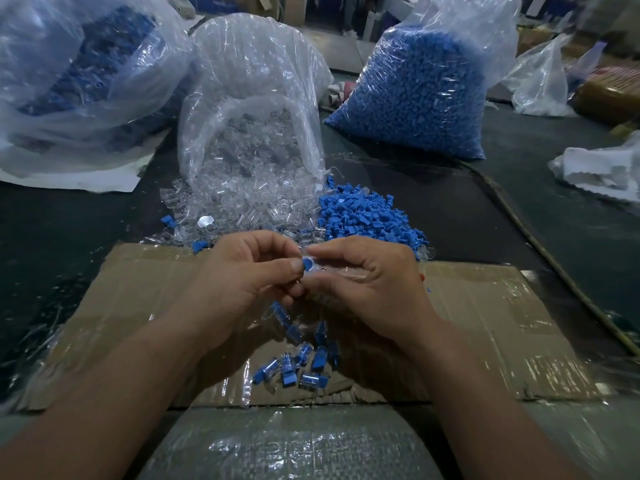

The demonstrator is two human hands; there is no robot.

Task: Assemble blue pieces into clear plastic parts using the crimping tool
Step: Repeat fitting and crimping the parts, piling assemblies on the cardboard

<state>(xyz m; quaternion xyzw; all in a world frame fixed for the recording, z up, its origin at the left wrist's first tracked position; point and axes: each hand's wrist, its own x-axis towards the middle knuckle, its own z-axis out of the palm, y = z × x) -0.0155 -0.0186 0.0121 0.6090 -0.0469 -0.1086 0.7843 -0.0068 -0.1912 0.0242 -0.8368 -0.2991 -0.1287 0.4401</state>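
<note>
Clear bag (249,98) centre-left, clear parts (228,199) spilling from its mouth. Left hand (242,271) pinches a blue piece (307,263) at thumb and fingertips. Right hand (367,275), fingers curled, pinches a clear part (325,271) touching it. Below them, assembled pieces (301,362) on cardboard (485,323). Blue heap (363,216) further right.

Dim light; glare on bags (256,81); wide-angle bending, blur toward edges.

We find assembled pieces (301,367) on the cardboard sheet (485,323), a spilling bag (249,81) behind it, a loose heap (363,220) behind its right half, all on the worktop (69,230).
</note>
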